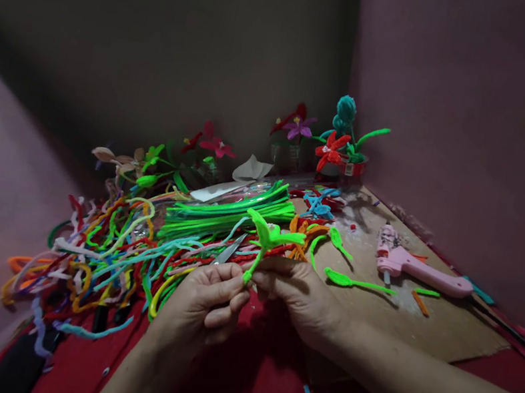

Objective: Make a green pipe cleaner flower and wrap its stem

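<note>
Left hand (214,298) and right hand (302,293) pinch green chenille-stem flower (267,238) (pink plastic glue gun (423,270) lies by brown cardboard's (402,326) right edge).

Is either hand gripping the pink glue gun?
No, the pink glue gun lies on the cardboard, while the left hand and right hand are at the green flower's stem.

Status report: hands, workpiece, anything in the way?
Bare left hand, bare right hand: both pinching fuzzy neon-green pipe-cleaner flower low on its stem. Flower head up, open. Pointed silver metal blade just beyond left hand, not blocking.
</note>
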A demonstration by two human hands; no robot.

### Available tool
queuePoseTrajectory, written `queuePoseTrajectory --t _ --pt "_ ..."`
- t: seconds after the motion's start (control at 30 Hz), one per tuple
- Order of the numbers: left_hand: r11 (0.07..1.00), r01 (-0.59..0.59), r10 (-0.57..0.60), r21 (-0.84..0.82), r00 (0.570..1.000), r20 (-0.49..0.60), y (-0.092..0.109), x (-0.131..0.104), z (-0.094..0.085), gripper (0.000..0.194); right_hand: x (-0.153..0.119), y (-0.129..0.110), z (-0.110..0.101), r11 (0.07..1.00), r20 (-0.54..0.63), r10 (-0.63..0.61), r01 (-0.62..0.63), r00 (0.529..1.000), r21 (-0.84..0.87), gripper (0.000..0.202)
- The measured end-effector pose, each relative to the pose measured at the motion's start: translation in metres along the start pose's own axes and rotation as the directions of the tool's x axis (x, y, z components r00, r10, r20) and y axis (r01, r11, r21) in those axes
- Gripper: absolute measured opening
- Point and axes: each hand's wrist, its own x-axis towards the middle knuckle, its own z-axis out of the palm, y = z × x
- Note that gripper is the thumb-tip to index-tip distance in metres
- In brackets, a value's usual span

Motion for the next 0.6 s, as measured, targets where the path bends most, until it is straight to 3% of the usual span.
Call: queuePoseTrajectory --t 0.17,0.3,0.43,0.6 --pt "0.997 0.002 -0.001 0.08 1.0 -0.006 -0.001 0.001 0.001 0.021 0.001 0.002 0.002 0.999 -0.067 -0.03 0.028 0.997 -0.037 0.012" --pt "0.922 -0.155 0.198 0.355 0.976 -0.086 -0.005 0.0 0.01 0.022 0.001 0.002 0.003 0.998 -0.133 -0.043 0.036 0.99 -0.056 0.015" --pt "0.687 -0.309 0.498 0.658 0.859 -0.117 -0.012 0.0 0.015 0.014 0.001 -0.001 0.003 0.988 -0.162 -0.114 0.094 0.98 -0.125 0.017" --pt "0.167 -0.357 0.766 0.919 0.634 0.107 -0.02 0.003 0.008 0.007 0.001 -0.003 0.003 0.988 -0.171 -0.109 0.087 0.979 -0.131 0.016"
